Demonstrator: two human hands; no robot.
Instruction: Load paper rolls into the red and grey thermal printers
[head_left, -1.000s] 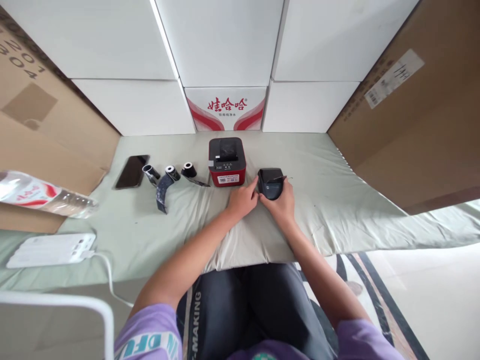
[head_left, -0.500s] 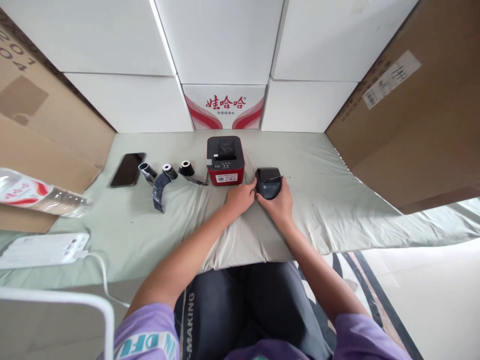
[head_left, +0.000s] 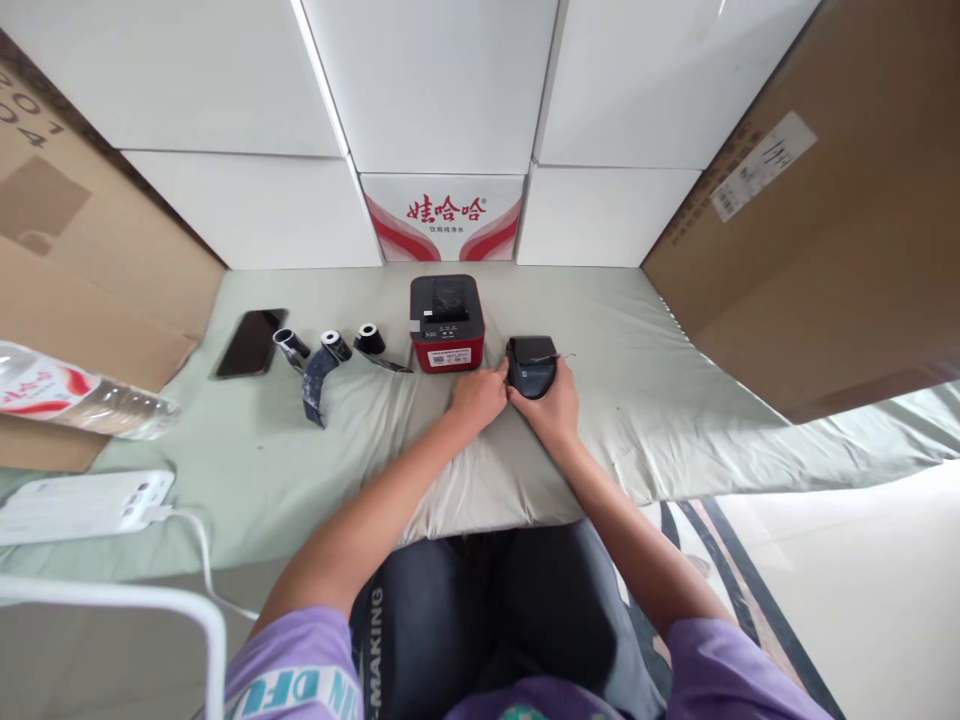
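Observation:
A small black printer point(head_left: 532, 368) rests on the cloth-covered surface, a dark thin strip sticking out across its top toward the right. My right hand point(head_left: 556, 405) wraps round its right side and front, thumb along the front edge. At its left side my left hand point(head_left: 481, 397) is closed, fingertips pressed against the casing near the lower left. Just left of my hands stands a larger red and black printer point(head_left: 447, 324) with a white label on its front. Several dark ribbon rolls lie further left, among them a roll with a loose tail point(head_left: 335, 346).
A phone point(head_left: 252, 343) lies at the left behind the rolls. Nearer are a water bottle point(head_left: 82, 393) and a white power strip point(head_left: 90, 505) with a cable. Cardboard boxes flank both sides, the right one point(head_left: 810, 230) tall. White boxes point(head_left: 442, 90) wall off the back.
The view has shifted slightly, so everything sits a little further left. Both hands stay at the small black printer, with barely any visible finger movement.

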